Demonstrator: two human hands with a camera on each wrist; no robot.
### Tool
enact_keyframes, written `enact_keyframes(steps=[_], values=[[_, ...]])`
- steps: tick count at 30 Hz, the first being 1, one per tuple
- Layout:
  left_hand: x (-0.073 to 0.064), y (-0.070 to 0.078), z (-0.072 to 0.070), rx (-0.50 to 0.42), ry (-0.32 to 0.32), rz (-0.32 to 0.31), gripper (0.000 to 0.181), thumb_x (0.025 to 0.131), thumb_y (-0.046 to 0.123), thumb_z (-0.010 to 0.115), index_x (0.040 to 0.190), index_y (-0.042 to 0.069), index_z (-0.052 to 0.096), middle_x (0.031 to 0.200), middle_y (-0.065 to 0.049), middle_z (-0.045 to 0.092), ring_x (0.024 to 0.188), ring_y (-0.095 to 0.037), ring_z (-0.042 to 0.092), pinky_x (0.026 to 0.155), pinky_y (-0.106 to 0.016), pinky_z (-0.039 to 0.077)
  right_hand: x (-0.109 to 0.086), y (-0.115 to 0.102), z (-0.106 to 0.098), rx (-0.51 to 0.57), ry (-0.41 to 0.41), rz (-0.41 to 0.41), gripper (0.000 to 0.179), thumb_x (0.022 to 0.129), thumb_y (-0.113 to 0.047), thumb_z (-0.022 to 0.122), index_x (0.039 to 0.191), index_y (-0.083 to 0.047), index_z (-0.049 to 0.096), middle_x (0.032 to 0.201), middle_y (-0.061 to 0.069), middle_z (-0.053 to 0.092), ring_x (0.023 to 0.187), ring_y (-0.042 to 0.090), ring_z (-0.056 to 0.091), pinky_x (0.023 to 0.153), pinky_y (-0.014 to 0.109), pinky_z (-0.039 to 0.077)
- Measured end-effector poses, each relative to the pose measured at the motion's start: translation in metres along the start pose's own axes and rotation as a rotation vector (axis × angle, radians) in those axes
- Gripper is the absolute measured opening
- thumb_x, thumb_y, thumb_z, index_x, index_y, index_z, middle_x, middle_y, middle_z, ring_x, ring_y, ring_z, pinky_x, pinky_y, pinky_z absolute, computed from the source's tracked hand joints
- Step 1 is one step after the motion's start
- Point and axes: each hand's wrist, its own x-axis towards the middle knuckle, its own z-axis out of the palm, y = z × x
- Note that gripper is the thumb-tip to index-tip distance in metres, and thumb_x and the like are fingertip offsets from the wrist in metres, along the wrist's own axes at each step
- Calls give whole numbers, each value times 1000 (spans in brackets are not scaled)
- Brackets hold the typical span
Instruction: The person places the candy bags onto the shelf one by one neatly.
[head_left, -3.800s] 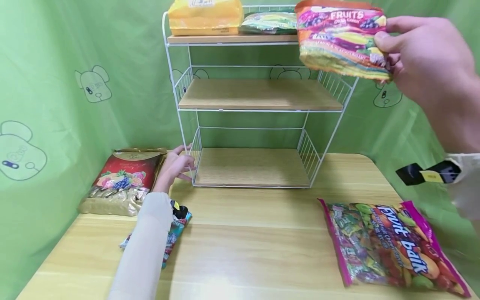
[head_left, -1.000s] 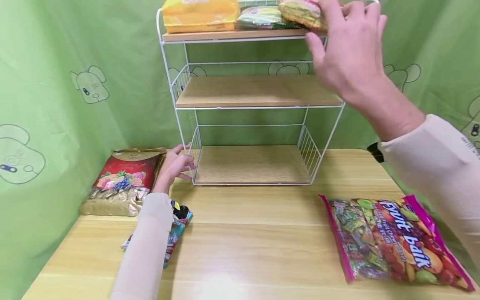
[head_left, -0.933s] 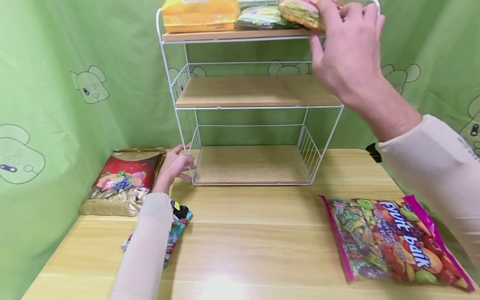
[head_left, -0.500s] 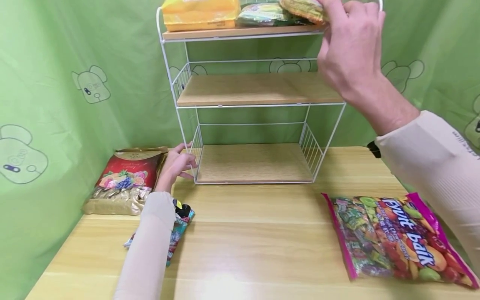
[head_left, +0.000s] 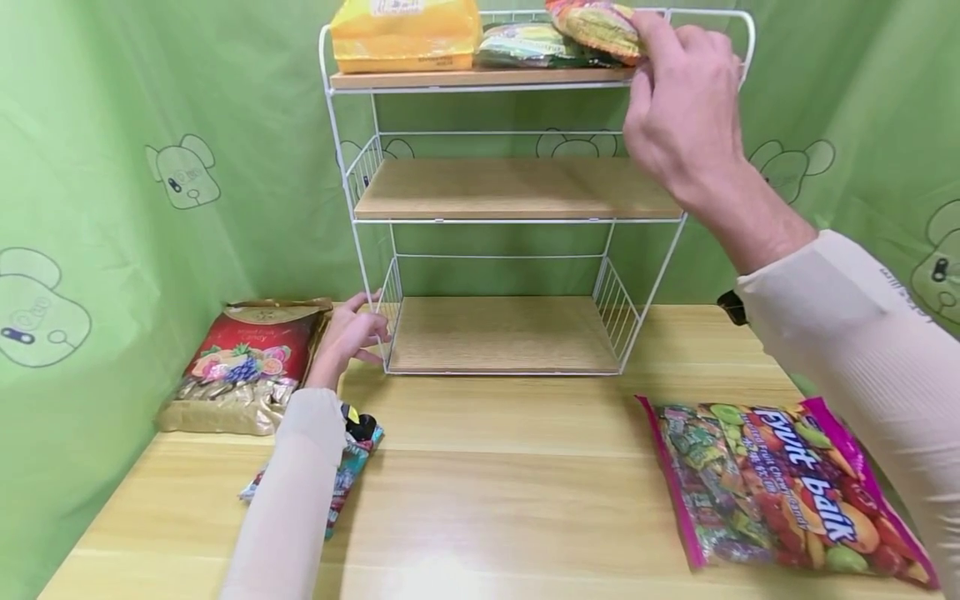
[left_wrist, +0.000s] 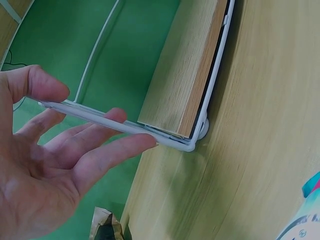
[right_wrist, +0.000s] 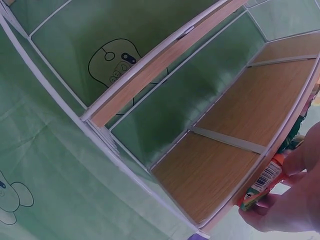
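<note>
A white wire rack (head_left: 360, 258) with wooden shelf boards stands at the back of the table. At its lower left, my left hand (head_left: 351, 337) holds the side frame. The left wrist view shows the thumb and fingers around the white side rail (left_wrist: 100, 118). My right hand (head_left: 686, 121) grips a colourful fruit candy bag (head_left: 596, 32) at the right end of the top shelf. This bag tilts against a green candy bag (head_left: 525, 46) beside it. In the right wrist view its barcode end (right_wrist: 265, 177) shows between the fingers, close at the shelf edge.
A yellow bag (head_left: 405, 37) stands at the top shelf's left. On the table lie a red and gold candy bag (head_left: 247, 358) at left, a blue packet (head_left: 352, 467) partly under my left sleeve, and a pink-edged fruit chew bag (head_left: 795, 483) at right. Green cloth (head_left: 75, 167) hangs around.
My right hand has brought the fruit candy bag from right of the rack onto the top shelf, beside the green bag. Lately its thumb has drawn in. My left hand stays at the frame.
</note>
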Motion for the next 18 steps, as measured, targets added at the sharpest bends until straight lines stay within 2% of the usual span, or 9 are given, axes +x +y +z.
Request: enact_keyframes(steps=[8,14,18], values=[[1,0,2,-4,-3,-3,79,78,3,56,154,24,44,103,-17,64,114,-45,62,83,-60,62,6,-4,0,22,-84,66,51,106,-20,30,157,-18,37,152,21,46,144,34,37,128,39,22],[2,1,3,2,-4,4,79,79,3,56,154,24,43,99,-16,65,106,-39,65,82,-59,63,15,-1,2,45,-116,111,53,106,-23,28,159,-20,33,155,18,43,145,31,36,128,39,23],[3,1,3,-5,0,1,78,79,3,56,153,23,44,103,-21,66,105,-41,66,81,-59,63,18,1,4,77,-120,127,53,106,-24,28,158,-20,34,154,16,45,144,29,38,127,39,25]])
